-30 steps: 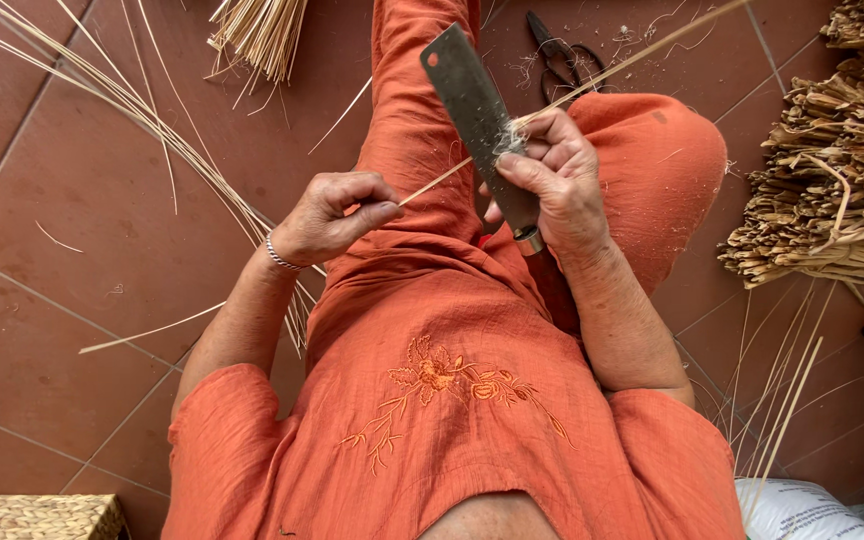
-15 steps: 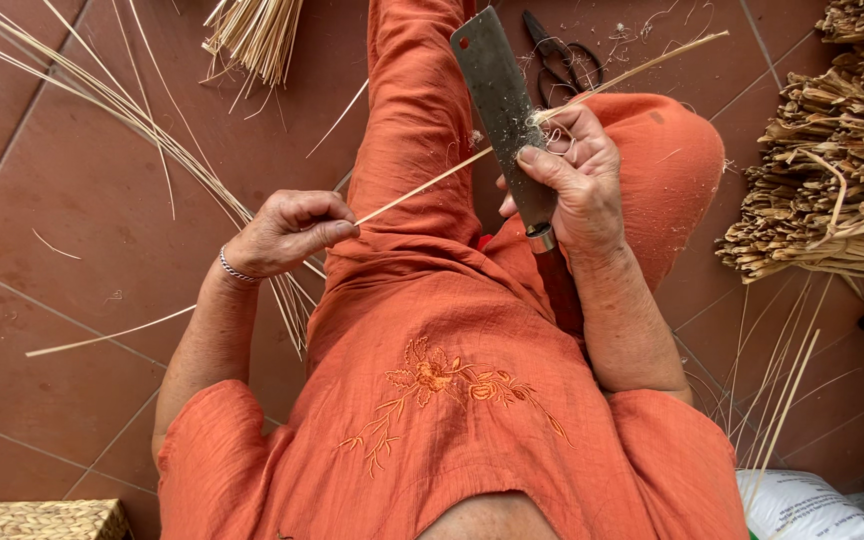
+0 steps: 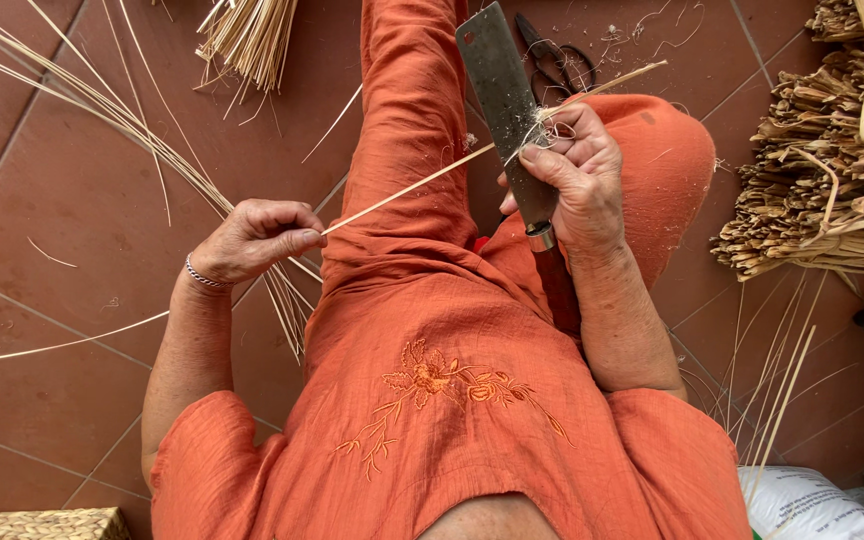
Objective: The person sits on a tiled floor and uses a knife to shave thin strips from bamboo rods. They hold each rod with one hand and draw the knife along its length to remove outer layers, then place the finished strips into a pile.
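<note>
Seated on tiled floor (image 3: 72, 180); dried bundle (image 3: 832, 170) at three o'clock, loose stalks (image 3: 247, 35) at eleven. Your right hand (image 3: 577, 185), fingers wrapped shut, grips the cleaver (image 3: 502, 90), blade toward twelve, thumb pressing the thin strip (image 3: 407, 190) against it; your left hand (image 3: 252, 238) pinches the strip's nine o'clock end; keep it taut, draw evenly, blade angle shallow.

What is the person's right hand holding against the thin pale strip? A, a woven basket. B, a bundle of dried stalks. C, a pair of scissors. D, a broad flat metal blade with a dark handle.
D: the right hand grips a broad flat metal blade with a dark handle, pressing the thin pale strip against it.
</note>
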